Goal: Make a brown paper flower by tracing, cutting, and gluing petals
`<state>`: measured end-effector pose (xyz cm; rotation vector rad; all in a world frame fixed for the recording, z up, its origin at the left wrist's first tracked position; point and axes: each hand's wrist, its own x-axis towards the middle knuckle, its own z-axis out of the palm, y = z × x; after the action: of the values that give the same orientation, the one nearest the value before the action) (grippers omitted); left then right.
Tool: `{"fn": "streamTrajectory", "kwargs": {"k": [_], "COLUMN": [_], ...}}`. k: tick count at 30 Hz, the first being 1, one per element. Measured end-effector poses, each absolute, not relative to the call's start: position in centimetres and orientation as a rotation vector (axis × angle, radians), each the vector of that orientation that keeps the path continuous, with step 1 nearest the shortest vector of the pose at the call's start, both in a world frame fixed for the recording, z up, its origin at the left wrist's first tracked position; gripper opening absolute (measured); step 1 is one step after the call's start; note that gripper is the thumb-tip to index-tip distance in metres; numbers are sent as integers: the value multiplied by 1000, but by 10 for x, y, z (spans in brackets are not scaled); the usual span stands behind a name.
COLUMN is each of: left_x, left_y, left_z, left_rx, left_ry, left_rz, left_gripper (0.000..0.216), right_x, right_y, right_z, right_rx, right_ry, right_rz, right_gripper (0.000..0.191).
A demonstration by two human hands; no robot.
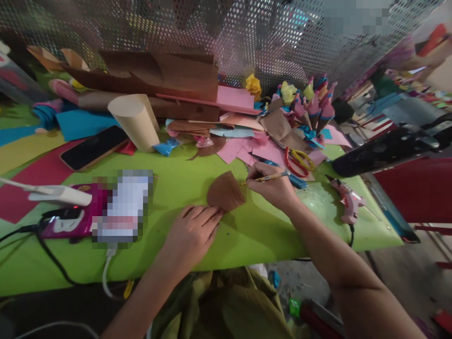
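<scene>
At the left, a black phone [94,148] lies near an upright tan paper roll [136,125], with a magenta box [79,221] and its cables nearer the person. These are apart from the work area and need no handling for this step.

The left hand [197,228] rests palm down on the green tabletop [247,240]. Its fingers are extended, close together and grip nothing; their tips meet the lower left edge of the brown paper piece [226,190]. This piece, rounded on its left, lies on the tabletop between the two hands. For a steady workpiece, the left fingertips should bear down evenly, clear of the edge to be worked.

The right hand [270,186] has its fingers closed around a pencil [272,177], held at a low slant. The point is at the paper's right edge; whether it touches cannot be told. Light, even pressure is advisable, since the paper appears thin and may slip or crease.

A blue cutter [298,182] lies just beside the right hand, with red-and-yellow handles [290,165] behind it. The right wrist should clear both. Farther right, a pink glue gun [349,202] lies well apart; its heat cannot be judged, so its nozzle should be avoided.
</scene>
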<state>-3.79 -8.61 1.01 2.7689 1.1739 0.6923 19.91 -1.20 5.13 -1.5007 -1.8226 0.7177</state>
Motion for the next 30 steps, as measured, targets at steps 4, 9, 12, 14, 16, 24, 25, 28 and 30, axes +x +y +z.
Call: {"fn": "streamTrajectory", "kwargs": {"k": [4, 9, 12, 14, 16, 24, 25, 28, 30], "left_x": [-38, -36, -35, -36, -38, -41, -41, -40, -40], "left_y": [-86, -88, -95, -101, -108, -121, -121, -120, -120], "left_z": [10, 16, 21, 23, 23, 13, 12, 12, 12], "left_rx": [2764, 2753, 2752, 2750, 2747, 2768, 2764, 2750, 2741], "left_ry": [1170, 1220, 1265, 1285, 1297, 1346, 1349, 1349, 1344], "left_rz": [687, 550, 463, 438, 429, 417, 416, 426, 442], "left_gripper": [28, 29, 29, 32, 36, 41, 41, 42, 41], "right_x": [200, 183, 173, 170, 170, 167, 167, 166, 166], "right_y": [-18, -27, -30, -31, -31, -38, -39, -40, -41], "right_z": [57, 45, 32, 26, 23, 17, 17, 16, 16], "right_rx": [-1399, -1160, -1136, -1154, -1175, -1190, -1192, -1206, -1211], "right_ry": [-1673, -1488, -1466, -1477, -1503, -1652, -1675, -1755, -1800], "right_rz": [758, 1302, 1486, 1515, 1490, 1325, 1312, 1254, 1205], "right_gripper": [8, 14, 19, 19, 17, 15, 15, 13, 12]}}
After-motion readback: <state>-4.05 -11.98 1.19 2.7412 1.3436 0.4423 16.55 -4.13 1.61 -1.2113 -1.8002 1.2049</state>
